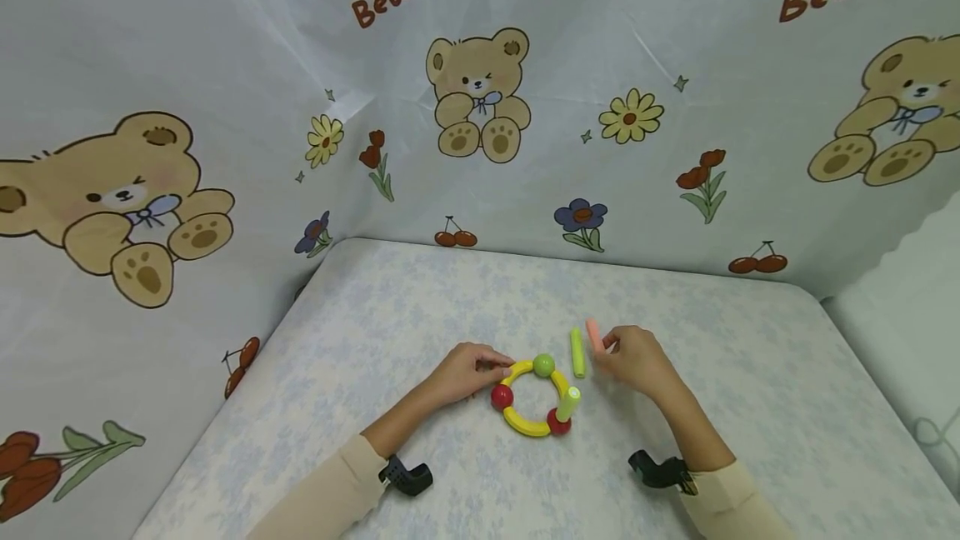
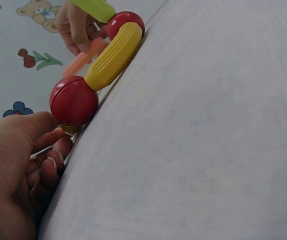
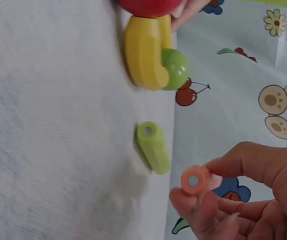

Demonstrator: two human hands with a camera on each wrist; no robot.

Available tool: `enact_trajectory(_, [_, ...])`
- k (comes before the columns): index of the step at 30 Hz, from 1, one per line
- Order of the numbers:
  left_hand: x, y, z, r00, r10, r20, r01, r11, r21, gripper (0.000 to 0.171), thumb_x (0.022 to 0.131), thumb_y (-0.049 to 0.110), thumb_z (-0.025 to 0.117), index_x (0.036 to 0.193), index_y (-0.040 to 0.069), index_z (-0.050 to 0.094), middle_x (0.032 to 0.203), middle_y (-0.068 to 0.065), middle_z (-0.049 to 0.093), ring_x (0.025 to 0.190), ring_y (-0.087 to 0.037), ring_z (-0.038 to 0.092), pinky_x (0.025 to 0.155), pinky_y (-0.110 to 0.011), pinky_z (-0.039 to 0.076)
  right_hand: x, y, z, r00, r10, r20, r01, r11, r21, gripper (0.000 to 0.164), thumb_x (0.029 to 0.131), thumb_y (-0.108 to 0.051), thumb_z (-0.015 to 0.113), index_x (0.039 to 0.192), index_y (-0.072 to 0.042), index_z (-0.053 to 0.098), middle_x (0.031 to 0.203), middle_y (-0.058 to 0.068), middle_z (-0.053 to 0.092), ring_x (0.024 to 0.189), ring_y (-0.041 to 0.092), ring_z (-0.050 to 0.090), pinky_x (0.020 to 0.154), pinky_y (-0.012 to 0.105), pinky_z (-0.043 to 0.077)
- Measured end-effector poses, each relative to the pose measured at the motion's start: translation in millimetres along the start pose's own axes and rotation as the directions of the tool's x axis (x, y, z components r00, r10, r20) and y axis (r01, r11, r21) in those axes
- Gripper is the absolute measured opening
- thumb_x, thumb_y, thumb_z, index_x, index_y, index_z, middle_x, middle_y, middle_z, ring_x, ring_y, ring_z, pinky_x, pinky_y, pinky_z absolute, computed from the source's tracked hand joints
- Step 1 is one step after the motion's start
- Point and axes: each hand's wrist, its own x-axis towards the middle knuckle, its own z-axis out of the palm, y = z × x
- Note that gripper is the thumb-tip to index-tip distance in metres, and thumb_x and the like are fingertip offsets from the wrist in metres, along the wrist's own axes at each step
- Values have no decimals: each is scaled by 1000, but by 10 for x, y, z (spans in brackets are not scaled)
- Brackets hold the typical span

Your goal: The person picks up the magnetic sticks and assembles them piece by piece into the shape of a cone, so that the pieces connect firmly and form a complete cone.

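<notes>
A ring of curved yellow rods (image 1: 527,425) joined by balls lies on the table, with a green ball (image 1: 543,365) at the far side and red balls (image 1: 502,397) at left and near right. From the near-right red ball (image 1: 558,423), a light green rod (image 1: 569,403) stands up. My left hand (image 1: 468,372) pinches the ring's left yellow piece beside the red ball. Between thumb and fingers, my right hand (image 1: 636,357) holds an orange rod (image 3: 193,180) with a silvery disc in its end. Just left of it lies a loose light green rod (image 3: 155,150).
The table (image 1: 480,490) has a pale, blue-patterned cover. Behind it and at the left hangs a bear-print curtain (image 1: 555,7). Black wrist devices (image 1: 408,477) are strapped to both wrists, near the beige sleeves.
</notes>
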Motion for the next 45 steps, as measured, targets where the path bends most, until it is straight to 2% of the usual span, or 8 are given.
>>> enact_trajectory(4, [-3,-7,-5,1000,-11,5,11,1000,5,22,99,29,70,118,22,78,88,11,69,41,-9,46,37,-25,44,8,-11,-18,1000,-7,11,5,995,100,29,93,-14,72,113,5,63,75,5,65,60,21,62,52,32,47])
enact_trajectory(9, [-12,2,5,1000,-18,13,17,1000,3,22,99,29,69,118,23,77,91,12,69,41,-9,46,37,-26,44,4,-41,5,1000,-15,-8,16,988,153,29,93,-13,73,114,3,62,80,5,69,63,25,65,54,32,47])
enact_trajectory(17, [25,-3,1,1000,-8,5,8,1000,9,21,99,29,70,117,23,78,91,12,69,41,-10,46,36,-27,44,9,-110,87,985,-147,-89,164,959,231,32,92,-10,75,117,2,61,92,10,75,65,29,68,54,31,50])
enact_trajectory(25, [10,32,-10,1000,-2,13,2,1000,-5,22,99,28,69,117,21,78,90,11,69,40,-9,46,36,-27,44,-10,-134,190,975,-196,-104,216,944,250,32,88,-10,80,115,-2,66,99,11,75,69,22,69,52,30,54])
enact_trajectory(35, [9,27,-2,1000,15,8,-15,1000,9,21,99,27,69,117,20,78,93,12,70,41,-8,47,37,-25,43,6,-158,284,947,-306,-93,320,897,305,25,88,-8,80,110,-3,69,104,14,75,74,17,69,58,27,58])
enact_trajectory(45, [12,40,-15,999,38,14,-38,998,50,21,99,25,70,117,19,78,92,13,70,45,-6,48,41,-24,43,36,-169,352,932,-348,-101,362,894,265,22,88,-7,80,107,-8,70,99,4,75,77,17,67,67,26,59])
